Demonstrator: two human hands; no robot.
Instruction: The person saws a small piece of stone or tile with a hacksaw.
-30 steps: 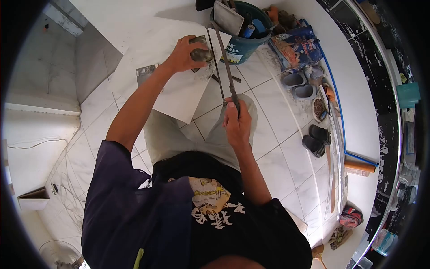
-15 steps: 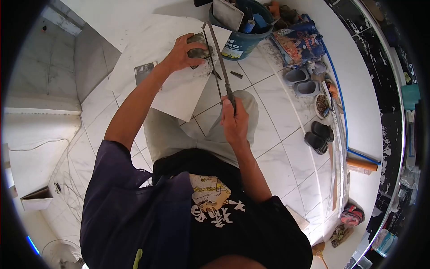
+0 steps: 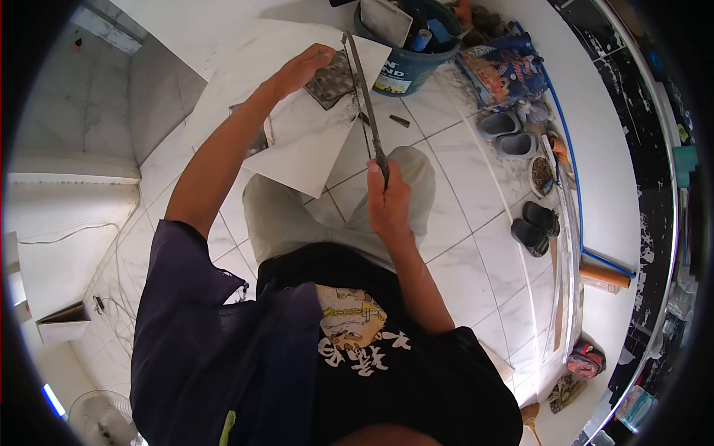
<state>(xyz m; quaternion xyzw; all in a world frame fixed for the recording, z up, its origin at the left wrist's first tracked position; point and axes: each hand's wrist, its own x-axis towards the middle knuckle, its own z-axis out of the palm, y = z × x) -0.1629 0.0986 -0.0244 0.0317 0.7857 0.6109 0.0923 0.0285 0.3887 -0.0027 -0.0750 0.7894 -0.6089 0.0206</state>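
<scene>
A dark patterned square piece (image 3: 330, 83) lies on a white board (image 3: 297, 141) in front of me. My left hand (image 3: 303, 68) is at the piece's upper left, its fingers reaching over the top edge; how firmly they hold it is hard to see. In my right hand (image 3: 388, 197) is the handle of a hacksaw (image 3: 364, 89), pointing away from me. The saw's thin blade runs along the right edge of the piece. Dark dust marks the board beside the blade. Another dark piece (image 3: 258, 141) lies partly hidden behind my left forearm.
A dark green bucket (image 3: 405, 73) with tools stands beyond the board. A small dark strip (image 3: 399, 120) lies on the tiles. To the right are a blue bag (image 3: 508, 70), grey clogs (image 3: 516, 144), black shoes (image 3: 529, 236) and a blue pipe (image 3: 569, 149).
My left hand has moved up and left on the patterned piece, showing more of its surface. The piece appears turned. The saw stays in my right hand, a little more upright.
</scene>
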